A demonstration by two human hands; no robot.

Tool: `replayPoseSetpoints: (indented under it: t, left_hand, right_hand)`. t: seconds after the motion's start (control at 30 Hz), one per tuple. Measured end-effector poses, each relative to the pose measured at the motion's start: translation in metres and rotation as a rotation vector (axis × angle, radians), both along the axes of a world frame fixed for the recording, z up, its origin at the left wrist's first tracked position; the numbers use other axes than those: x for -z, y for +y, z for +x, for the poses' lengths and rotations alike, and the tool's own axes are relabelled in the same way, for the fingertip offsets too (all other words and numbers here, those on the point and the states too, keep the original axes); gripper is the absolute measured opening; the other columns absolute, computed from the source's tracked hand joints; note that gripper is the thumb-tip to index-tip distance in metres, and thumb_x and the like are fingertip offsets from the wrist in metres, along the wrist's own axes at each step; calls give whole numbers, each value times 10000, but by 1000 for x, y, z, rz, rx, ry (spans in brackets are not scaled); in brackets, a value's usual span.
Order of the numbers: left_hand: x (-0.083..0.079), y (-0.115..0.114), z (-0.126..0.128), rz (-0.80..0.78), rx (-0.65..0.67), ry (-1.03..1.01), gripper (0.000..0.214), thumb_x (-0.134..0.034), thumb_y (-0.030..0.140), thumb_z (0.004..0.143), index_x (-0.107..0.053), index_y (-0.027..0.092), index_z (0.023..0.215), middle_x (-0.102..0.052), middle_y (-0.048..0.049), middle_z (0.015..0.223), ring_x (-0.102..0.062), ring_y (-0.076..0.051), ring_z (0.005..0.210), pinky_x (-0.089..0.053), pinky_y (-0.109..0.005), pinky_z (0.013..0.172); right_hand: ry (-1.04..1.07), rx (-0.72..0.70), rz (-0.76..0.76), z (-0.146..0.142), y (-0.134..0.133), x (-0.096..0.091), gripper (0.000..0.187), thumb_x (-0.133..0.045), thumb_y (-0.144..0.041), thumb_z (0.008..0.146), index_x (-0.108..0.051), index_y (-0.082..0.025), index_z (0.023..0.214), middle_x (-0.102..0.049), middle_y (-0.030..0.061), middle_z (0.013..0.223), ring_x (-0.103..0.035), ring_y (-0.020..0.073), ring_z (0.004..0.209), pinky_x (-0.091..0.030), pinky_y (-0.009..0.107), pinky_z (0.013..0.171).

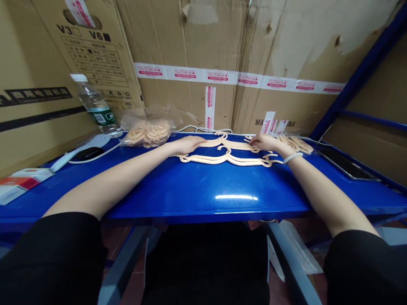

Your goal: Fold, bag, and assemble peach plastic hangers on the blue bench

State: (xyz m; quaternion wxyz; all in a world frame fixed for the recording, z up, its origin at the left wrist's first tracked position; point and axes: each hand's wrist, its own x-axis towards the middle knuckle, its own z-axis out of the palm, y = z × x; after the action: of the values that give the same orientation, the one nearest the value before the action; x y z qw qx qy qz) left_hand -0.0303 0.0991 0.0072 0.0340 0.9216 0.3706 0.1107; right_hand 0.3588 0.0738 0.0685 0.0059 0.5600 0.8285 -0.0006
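Note:
Two beige hangers lie one behind the other on the blue table (197, 186), hooks upward toward the back. My left hand (190, 144) is at the left end of the rear hanger (238, 145), its fingers closed over that end. At the other end, my right hand (264, 142) has bent fingers pinching the rear hanger near its right tip. The front hanger (206, 159) lies nearer to me, just below both hands, with a small hook shape at each end. My palms hide parts of the rear hanger's ends.
On the left are a bagged pile of beige pieces (148, 133), a water bottle (97, 108), a black mouse (89, 154) and a red-white box (23, 181). More beige pieces (297, 144) and a dark phone-like device (346, 163) lie right. Cardboard (190, 42) stands behind.

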Motion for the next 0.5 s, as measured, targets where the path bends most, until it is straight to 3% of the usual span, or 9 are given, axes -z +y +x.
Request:
replayPoseSetpoints:
  t: [0.17,0.33,0.43,0.5]
  left_hand:
    - [-5,-14,-3,83,-13,-66,498,-361,292,1016,-554,147,1451,-563,-133,1535,-517,-235,1435,-381,-392,1206]
    - [-12,-68,-10,181,11,-191,411,-399,272,984,-685,142,1250,-703,-142,1334,-648,-271,1258,-491,-441,1107]
    - [-14,-101,-10,193,15,-304,351,-436,315,981,-731,191,1125,-770,-95,1155,-713,-254,1087,-549,-406,974]
    - [-17,-111,-11,155,-9,-367,318,-467,326,960,-743,198,1050,-790,-75,1057,-732,-234,973,-561,-373,893]
  right_hand:
    - [157,105,155,28,5,-3,496,-473,-73,811,-745,-153,1218,-752,119,1243,-690,272,1140,-531,350,992]
    - [207,191,186,53,9,-7,554,-481,-36,788,-707,-112,1288,-766,134,1192,-699,279,1132,-544,354,986]
    - [126,188,179,56,12,-5,474,-514,-66,835,-730,-108,1255,-765,151,1194,-704,301,1129,-543,376,991]
    - [51,197,197,56,14,-1,381,-542,-132,889,-760,-111,1201,-764,162,1190,-708,312,1118,-540,384,991]
